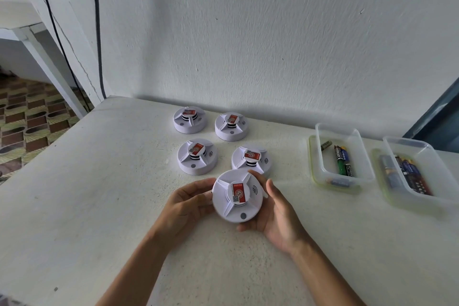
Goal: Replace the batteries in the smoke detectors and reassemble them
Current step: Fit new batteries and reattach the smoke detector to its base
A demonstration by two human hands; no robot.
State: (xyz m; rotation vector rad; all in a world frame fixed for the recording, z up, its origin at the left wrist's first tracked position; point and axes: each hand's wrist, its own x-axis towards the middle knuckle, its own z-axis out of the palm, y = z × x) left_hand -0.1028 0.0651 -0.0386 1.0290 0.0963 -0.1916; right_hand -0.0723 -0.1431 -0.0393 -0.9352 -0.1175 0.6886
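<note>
Smoke detector (pixel 237 196) held between left hand (pixel 188 202), right hand (pixel 275 211); seemingly lifted.

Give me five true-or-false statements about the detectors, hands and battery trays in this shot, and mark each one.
1. Both hands hold one smoke detector. True: left hand and right hand grip its sides.
2. Six detectors rest on the table. False: four rest there; a fifth is held.
3. The held detector is opened up. False: its cover faces up, closed.
4. Two clear trays hold batteries. True: the near tray and the far-right tray.
5. The trays sit left of the detectors. False: they sit to the right.
</note>
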